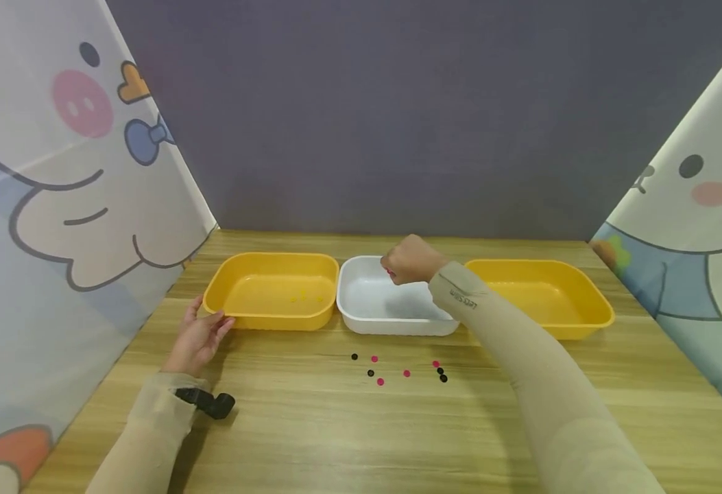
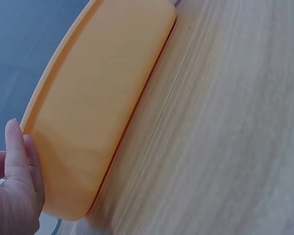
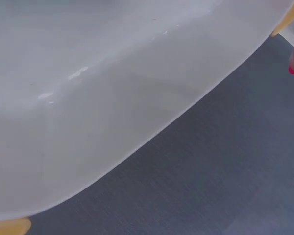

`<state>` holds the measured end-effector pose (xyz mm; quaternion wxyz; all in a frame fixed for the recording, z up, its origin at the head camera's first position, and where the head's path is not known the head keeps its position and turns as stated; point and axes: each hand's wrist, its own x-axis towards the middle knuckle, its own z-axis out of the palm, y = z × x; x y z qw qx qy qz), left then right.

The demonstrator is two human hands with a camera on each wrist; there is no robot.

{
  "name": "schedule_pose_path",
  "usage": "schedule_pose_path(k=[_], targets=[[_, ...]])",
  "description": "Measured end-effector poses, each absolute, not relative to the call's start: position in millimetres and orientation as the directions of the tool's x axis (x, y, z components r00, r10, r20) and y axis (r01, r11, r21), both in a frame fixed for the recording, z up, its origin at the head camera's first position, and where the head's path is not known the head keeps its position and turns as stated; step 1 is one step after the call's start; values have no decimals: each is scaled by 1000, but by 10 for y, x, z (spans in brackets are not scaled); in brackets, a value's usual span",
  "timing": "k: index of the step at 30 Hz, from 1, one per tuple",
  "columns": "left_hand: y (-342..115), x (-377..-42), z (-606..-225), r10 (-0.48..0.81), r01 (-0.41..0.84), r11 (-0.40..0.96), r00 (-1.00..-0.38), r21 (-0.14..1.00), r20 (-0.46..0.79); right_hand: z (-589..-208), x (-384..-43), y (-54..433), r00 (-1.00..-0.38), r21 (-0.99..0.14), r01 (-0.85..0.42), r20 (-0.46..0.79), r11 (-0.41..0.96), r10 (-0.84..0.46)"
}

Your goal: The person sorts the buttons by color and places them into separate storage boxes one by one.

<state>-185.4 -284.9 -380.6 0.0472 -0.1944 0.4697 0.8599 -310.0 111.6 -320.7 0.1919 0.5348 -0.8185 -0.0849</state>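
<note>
1 pink disc (image 1: pixel 390 273) at fingertips of right hand (image 1: pixel 413 259), above white tray (image 1: pixel 398 327)

Yellow outer trays (image 1: pixel 280 322), white middle tray (image 1: pixel 398 328). Pink discs (image 1: pixel 380 381), black discs (image 1: pixel 370 373); streaky wood grain on the desk (image 1: pixel 311 425).

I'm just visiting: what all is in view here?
Left yellow tray: one, yellow, row's left end
White tray: one, white, middle
Right yellow tray: one, yellow, right end
Table: one, wood-toned, beneath trays
Yellow bits: about three, yellow, in left yellow tray
Black discs: four, black, on table
Pink discs: four, pink, near black discs
Pink piece: apparently one, pink, at right grip
Back panel: one, dark grey, behind table
Cartoon panels: two, multicoloured, left and right
Wrist device: one, black, left wrist
Sleeves: two, beige, both arms
Left grip: one, bare hand, at left yellow tray's corner
Right grip: one, bare hand, above white tray
</note>
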Motion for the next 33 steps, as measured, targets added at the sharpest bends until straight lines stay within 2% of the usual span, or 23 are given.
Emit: schedule_pose_path(k=[4, 11, 13, 21, 28, 33], targets=[[-2807, -1906, -3797, -92, -274, -556, -918, 785, -386, -3226, -3141, 1159, -389, 349, -826, 215, 442, -896], [-2775, -1915, -3805, -94, -292, -554, -909, 780, -407, -3244, -3145, 1222, -509, 271, -800, 165, 535, -845], [-2778, -1910, -3807, -94, -294, -549, -908, 782, -407, -3252, -3138, 1238, -525, 266, -792, 163, 550, -835], [-2862, -1885, -3770, -96, -282, -585, -907, 760, -411, -3120, -3049, 1183, -493, 258, -801, 227, 540, -840], [-2909, -1826, -3771, -91, -290, -589, -904, 754, -418, -3130, -2853, 1188, -500, 199, -815, 234, 544, -834], [-2929, -1790, -3779, -94, -280, -602, -905, 748, -415, -3186, -2604, 1216, -428, 190, -856, 258, 480, -866]])
